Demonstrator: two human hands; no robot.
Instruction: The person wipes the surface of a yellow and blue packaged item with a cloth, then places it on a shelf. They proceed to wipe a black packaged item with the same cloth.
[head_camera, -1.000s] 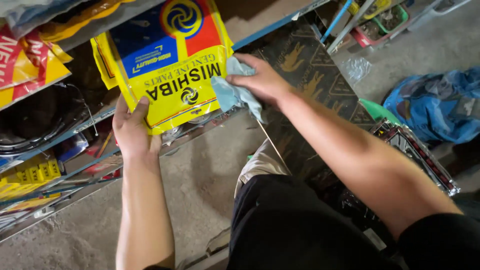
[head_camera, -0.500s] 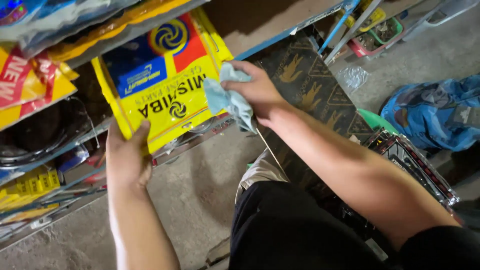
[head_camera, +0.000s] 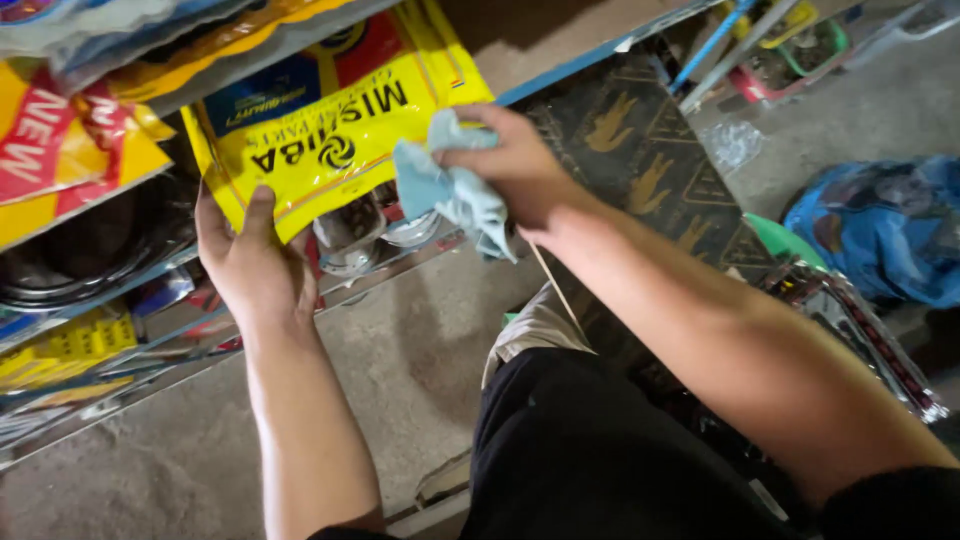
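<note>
Nearest us, below both grips, lie our dark trousers (head_camera: 600, 450) and the bare concrete floor (head_camera: 400, 350). Our left hand (head_camera: 250, 265) clasps the lower corner of a yellow package (head_camera: 330, 140), thumb over its face. Just right of that grip, our right hand (head_camera: 515, 165) is closed on a crumpled light-blue cloth (head_camera: 450, 190), pressed against the package. Beyond both grips, shelf edges (head_camera: 300, 40) and other yellow-and-red packets (head_camera: 70, 150) crowd the package's top. Farther right lies a blue bag (head_camera: 880, 230).

a flat yellow package (head_camera: 330, 140) with a blue and red top leans on the shelf, beside red-and-yellow packs (head_camera: 70, 150) at far left.
</note>
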